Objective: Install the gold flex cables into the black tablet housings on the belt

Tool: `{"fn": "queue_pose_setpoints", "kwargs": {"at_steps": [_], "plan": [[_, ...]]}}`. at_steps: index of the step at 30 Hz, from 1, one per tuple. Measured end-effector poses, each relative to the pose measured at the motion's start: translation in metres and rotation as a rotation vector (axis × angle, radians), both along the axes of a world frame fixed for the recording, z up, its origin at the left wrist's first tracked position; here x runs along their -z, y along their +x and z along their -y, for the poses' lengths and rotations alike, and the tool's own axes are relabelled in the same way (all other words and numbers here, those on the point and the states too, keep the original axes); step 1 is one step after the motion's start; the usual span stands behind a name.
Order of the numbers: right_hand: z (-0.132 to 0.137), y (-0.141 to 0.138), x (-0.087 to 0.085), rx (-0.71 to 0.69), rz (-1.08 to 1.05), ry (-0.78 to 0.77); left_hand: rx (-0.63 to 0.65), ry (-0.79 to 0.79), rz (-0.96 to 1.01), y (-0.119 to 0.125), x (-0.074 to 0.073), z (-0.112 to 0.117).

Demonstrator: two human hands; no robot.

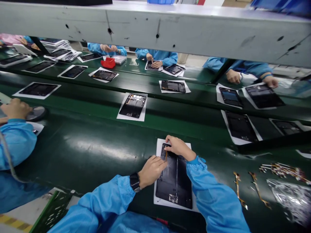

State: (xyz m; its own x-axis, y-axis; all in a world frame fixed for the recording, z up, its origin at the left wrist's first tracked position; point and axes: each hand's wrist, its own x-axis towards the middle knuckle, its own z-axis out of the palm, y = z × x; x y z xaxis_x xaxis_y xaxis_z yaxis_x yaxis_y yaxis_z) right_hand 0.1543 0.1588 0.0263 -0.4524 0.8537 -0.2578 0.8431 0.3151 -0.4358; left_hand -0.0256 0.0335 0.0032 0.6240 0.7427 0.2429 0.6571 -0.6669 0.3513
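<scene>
Before me a black tablet housing [175,176] lies on a white sheet [159,201], its inner side facing up. A thin orange flex cable [166,156] shows near its upper left edge. My right hand [179,147] reaches over the top of the housing, thumb and forefinger closed at the cable's upper end. My left hand [152,171], with a dark watch [134,182] on the wrist, rests over the left edge. Its fingers are curled and pressed together at the cable's lower end; the fingertips are partly hidden.
To the right lie two separate flex cables [237,189], a pile of more cables [283,170] and clear plastic packaging [291,197]. Another tablet housing [133,105] sits on the belt ahead. A co-worker's hand [17,109] is at left. A metal beam [194,35] crosses above.
</scene>
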Motion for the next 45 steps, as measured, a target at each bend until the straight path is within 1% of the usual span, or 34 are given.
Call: {"fn": "queue_pose_setpoints", "kwargs": {"at_steps": [5,8,11,15,19,23,26,31,36,45], "plan": [[0.015,0.003,-0.002,-0.062,-0.015,0.085,-0.013,0.029,0.042,0.002,0.002,0.002],[0.015,0.005,0.002,-0.038,-0.029,0.133,-0.049,0.028,0.041,0.001,0.004,0.002],[0.014,0.008,0.007,-0.015,-0.037,0.174,-0.049,0.029,0.038,0.000,0.003,0.000],[0.014,0.011,0.010,-0.015,-0.062,0.181,-0.054,0.050,0.090,0.000,0.001,-0.002],[0.013,0.012,0.010,0.006,-0.057,0.157,0.000,0.138,0.162,0.001,0.008,-0.005],[0.014,0.012,0.012,0.021,-0.045,0.185,0.048,0.187,0.179,0.000,0.017,-0.008],[0.015,0.013,0.014,0.021,-0.047,0.204,0.062,0.177,0.163,-0.001,0.017,-0.009],[0.015,0.015,0.016,0.018,-0.049,0.228,0.085,0.176,0.082,-0.001,0.013,-0.010],[0.015,0.015,0.014,0.018,-0.046,0.229,0.105,0.198,0.034,-0.002,0.011,-0.008],[0.014,0.015,0.013,0.015,-0.048,0.228,0.120,0.176,-0.002,-0.003,0.010,-0.008]]}}
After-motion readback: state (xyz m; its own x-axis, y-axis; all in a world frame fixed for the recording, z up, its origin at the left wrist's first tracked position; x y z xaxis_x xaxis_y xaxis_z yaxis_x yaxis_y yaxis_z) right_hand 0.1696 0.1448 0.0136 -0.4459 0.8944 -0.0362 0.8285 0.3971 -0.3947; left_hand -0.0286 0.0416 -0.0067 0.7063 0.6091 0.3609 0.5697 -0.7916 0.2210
